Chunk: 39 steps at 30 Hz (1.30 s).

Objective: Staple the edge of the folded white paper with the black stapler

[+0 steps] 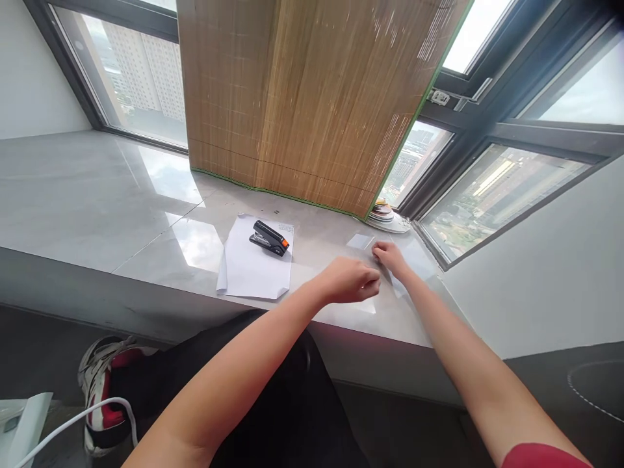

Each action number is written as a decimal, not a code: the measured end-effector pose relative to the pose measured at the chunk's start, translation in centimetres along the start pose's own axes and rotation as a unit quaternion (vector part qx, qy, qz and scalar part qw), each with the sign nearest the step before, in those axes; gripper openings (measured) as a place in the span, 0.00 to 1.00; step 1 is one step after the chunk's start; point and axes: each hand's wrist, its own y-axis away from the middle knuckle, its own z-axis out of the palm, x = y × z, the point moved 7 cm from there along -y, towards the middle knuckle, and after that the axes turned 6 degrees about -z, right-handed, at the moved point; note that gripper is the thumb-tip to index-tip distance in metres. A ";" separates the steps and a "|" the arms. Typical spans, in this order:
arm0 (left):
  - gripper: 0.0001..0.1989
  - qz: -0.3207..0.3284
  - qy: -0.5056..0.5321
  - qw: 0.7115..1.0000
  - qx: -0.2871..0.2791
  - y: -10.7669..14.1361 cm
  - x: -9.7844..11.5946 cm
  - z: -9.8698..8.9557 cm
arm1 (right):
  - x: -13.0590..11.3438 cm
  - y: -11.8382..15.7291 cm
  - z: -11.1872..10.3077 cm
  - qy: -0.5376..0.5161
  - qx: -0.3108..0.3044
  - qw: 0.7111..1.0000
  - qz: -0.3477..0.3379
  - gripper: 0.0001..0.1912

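Well, the left hand (351,279) was curled into a fist above the sill (73,195), and the right hand (387,255) had its fingers bent near the corner; whether it pinched anything could not be told. The stapler (270,238) lay on the paper (256,276). By the blind (292,97), smaller plates (383,216) sat stacked on a larger one.

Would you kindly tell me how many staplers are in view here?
1: the black stapler lies on the white paper, to the left of the left hand. Any behind the bamboo blind would be hidden.
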 end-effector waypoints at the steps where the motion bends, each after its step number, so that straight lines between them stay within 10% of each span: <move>1: 0.16 -0.015 0.000 1.000 0.010 -0.1 -0.4 -0.2 | 1.5 1.3 -1.0 0.002 0.024 1.000 0.003 0.11; 14: 0.19 -0.318 0.008 0.929 0.190 1.4 -7.7 -4.5 | 4.2 3.8 -2.1 -0.158 0.071 0.983 0.061 0.10; 22: 0.20 -0.435 0.059 0.748 0.498 11.3 -13.1 -10.5 | 3.6 4.0 -2.1 -0.103 0.064 0.992 0.046 0.09; 28: 0.13 -0.481 0.167 0.634 0.581 15.6 -16.2 -9.1 | 1.6 4.0 -1.4 0.067 0.032 0.996 0.051 0.06; 34: 0.06 -0.542 0.253 0.549 0.584 17.3 -19.2 -6.8 | -9.6 3.2 3.7 -0.063 -0.017 0.997 -0.049 0.06; 39: 0.06 -0.539 0.248 0.550 0.587 17.6 -19.8 -6.6 | -22.0 2.4 12.5 -0.206 -0.123 0.960 -0.144 0.18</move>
